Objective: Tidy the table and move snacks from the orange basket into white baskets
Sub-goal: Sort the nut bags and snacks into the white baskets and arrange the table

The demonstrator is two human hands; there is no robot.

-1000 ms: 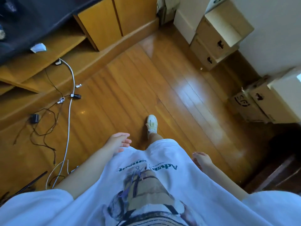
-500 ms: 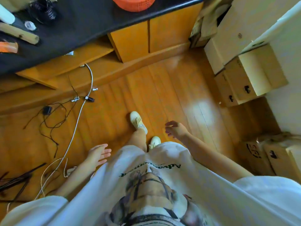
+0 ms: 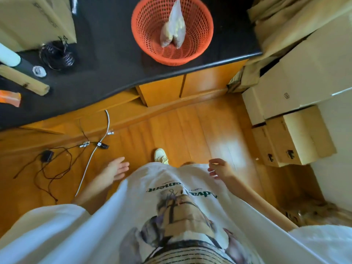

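Observation:
An orange basket (image 3: 200, 44) stands on the black table (image 3: 114, 60) near its right front corner. Inside it lie two clear snack bags (image 3: 174, 29), leaning together. My left hand (image 3: 116, 168) hangs at my side over the wooden floor, fingers relaxed and holding nothing. My right hand (image 3: 220, 168) hangs beside my white shirt, fingers loosely curled and holding nothing. Both hands are well below and in front of the table. No white baskets are in view.
On the table's left lie a coil of black cable (image 3: 57, 54), a cardboard tube (image 3: 22, 80), a white roll (image 3: 8, 55), an orange packet (image 3: 10, 98) and a cardboard box (image 3: 36, 20). Cables (image 3: 57, 161) trail on the floor at left. Stacked cardboard boxes (image 3: 297, 115) fill the right side.
The view has tilted up as I walked toward the table, bringing the whole orange basket and its bags into sight. Both hands stay at my sides, holding nothing.

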